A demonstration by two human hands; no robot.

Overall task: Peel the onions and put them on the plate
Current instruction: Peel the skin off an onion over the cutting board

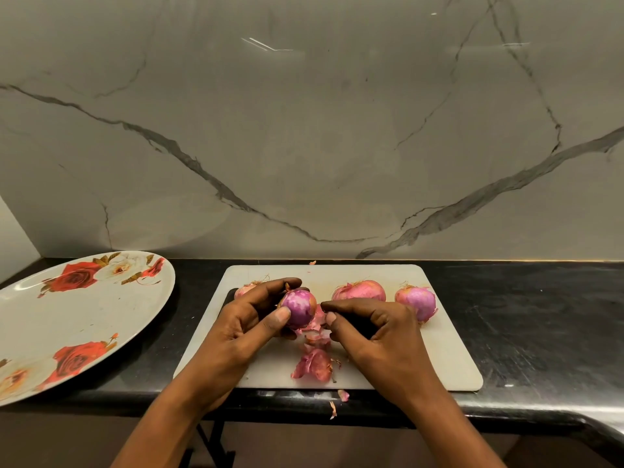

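onion (299, 310): glossy, round — clasped by left hand (250, 327) above board (449, 359)
right hand (381, 332): curled at papery peel (314, 326) — pinch unclear

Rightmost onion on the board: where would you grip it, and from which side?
Probably round the belly of the rightmost onion, coming from above and the right: the cutting board is bare there, another onion sits close on its left, and loose skin hangs at its near base.

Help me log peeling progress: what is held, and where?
Left hand grips the part-peeled onion by its sides; whether the right hand holds anything cannot be told.
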